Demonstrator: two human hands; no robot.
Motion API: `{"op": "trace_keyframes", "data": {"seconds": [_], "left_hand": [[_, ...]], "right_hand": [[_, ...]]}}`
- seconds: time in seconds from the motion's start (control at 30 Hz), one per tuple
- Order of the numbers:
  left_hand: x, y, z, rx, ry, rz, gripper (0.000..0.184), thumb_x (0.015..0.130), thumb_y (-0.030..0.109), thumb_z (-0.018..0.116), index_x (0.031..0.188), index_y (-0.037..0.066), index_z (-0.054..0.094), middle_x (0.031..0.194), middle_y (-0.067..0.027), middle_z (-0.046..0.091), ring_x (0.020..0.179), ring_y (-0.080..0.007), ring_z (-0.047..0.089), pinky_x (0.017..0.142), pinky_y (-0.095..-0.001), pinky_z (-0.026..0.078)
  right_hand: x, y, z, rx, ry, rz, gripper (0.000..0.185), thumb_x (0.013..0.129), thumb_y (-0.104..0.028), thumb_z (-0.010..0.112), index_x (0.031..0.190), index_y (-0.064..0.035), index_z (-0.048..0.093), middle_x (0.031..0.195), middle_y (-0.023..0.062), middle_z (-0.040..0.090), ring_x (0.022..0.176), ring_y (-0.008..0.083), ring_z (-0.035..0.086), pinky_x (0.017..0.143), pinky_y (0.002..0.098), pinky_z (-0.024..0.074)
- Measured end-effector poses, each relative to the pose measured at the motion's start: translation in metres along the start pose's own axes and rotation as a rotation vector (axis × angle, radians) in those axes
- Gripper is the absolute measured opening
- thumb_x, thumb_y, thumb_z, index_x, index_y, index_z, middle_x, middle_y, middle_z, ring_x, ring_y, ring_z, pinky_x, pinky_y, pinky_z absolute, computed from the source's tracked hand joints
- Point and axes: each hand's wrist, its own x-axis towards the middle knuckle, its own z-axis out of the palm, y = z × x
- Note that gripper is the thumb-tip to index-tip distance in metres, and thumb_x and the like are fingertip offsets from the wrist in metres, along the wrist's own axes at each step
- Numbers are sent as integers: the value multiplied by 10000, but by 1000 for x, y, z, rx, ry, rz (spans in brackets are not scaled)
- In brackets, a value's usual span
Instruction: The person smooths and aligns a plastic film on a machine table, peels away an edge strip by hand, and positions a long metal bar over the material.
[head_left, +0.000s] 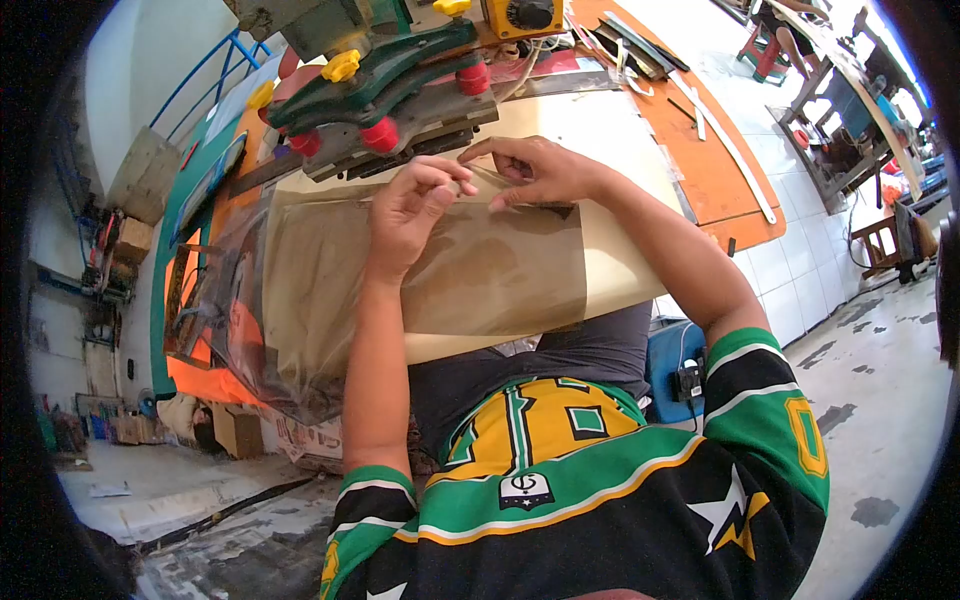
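Note:
My left hand [408, 212] is above a brownish see-through plastic sheet [500, 275], its fingers curled toward the thumb. Whatever those fingers pinch, if anything, is too small to make out. Just to the right, my right hand [540, 172] hovers by the sheet's far edge, thumb and index finger apart, fingertips close to the left hand's. The sheet lies over a cream board [625, 255] in front of me. Crumpled clear plastic [250, 300] spreads from its left side.
Right beyond my hands stands a green machine [400, 75] with red feet [380, 135] and yellow knobs [342, 66]. Strips and a long white ruler-like bar [735, 165] lie on the orange tabletop [700, 185]. A blue container [675, 360] is beside my right thigh.

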Motion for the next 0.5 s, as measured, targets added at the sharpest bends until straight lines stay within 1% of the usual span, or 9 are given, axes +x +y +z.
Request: {"op": "trace_keyframes", "data": {"seconds": [0.1, 0.17, 0.23, 0.3, 0.33, 0.4, 0.43, 0.47, 0.5], "left_hand": [[3, -5, 5, 44, -95, 28, 61, 1030, 58, 628, 1026, -3, 627, 1183, -132, 636, 1049, -185, 662, 956, -350, 536], [3, -5, 9, 57, -104, 18, 55, 1030, 58, 628, 1026, 4, 636, 1192, -125, 636, 1059, -177, 657, 951, -335, 535], [4, -5, 11, 70, -114, 8, 50, 1030, 58, 627, 1026, 12, 645, 1201, -119, 635, 1068, -168, 653, 946, -321, 535], [5, -7, 12, 131, 94, -34, 67, 1035, 72, 624, 1016, 15, 655, 1145, -80, 657, 1028, -124, 657, 888, -285, 543], [4, -8, 11, 130, 91, -34, 67, 1035, 72, 624, 1016, 15, 655, 1145, -80, 657, 1028, -124, 657, 888, -285, 543], [2, -11, 2, 422, 279, -238, 93, 1035, 94, 627, 1032, 6, 653, 1056, -74, 687, 942, -127, 674, 823, -287, 547], [1, -13, -1, 421, 277, -237, 93, 1035, 94, 627, 1032, 6, 653, 1056, -74, 687, 942, -127, 674, 823, -287, 547], [0, -16, -5, 626, 282, -189, 100, 1022, 96, 633, 1041, 0, 653, 1042, -95, 698, 911, -168, 689, 798, -315, 553], [0, -17, -5, 831, 284, -140, 111, 1010, 98, 639, 1049, -5, 653, 1028, -116, 710, 880, -210, 704, 773, -342, 559]], "right_hand": [[2, 9, 7, 4, 16, -67, 439, 872, -273, 833, 1202, -56, 641, 750, 17, 480, 688, 135, 481, 633, 322, 392], [6, 21, 11, -72, 13, -182, 327, 894, -239, 806, 1094, -20, 668, 777, 55, 524, 705, 173, 513, 651, 341, 415], [6, 18, 11, -55, 32, -185, 291, 913, -229, 783, 1056, -5, 664, 805, 73, 549, 721, 189, 527, 659, 350, 422], [6, 21, 12, -38, 51, -186, 264, 933, -220, 759, 1017, 9, 660, 832, 91, 574, 736, 204, 541, 667, 360, 429], [8, 26, 11, -47, 75, -221, 252, 952, -225, 738, 1007, 7, 654, 838, 89, 593, 740, 198, 545, 667, 359, 432], [7, 28, 9, -57, 102, -255, 245, 972, -229, 717, 998, 4, 647, 845, 88, 611, 743, 192, 550, 668, 358, 436], [5, 26, 7, -43, 69, -182, 251, 989, -242, 702, 977, 0, 634, 830, 88, 614, 738, 184, 539, 666, 356, 436], [5, 24, 5, -28, 36, -109, 264, 1005, -255, 686, 955, -4, 622, 816, 88, 617, 734, 177, 529, 664, 354, 437], [4, 26, 5, -30, 37, -107, 264, 1005, -255, 686, 955, -4, 622, 816, 88, 617, 734, 177, 529, 664, 354, 437]]}}
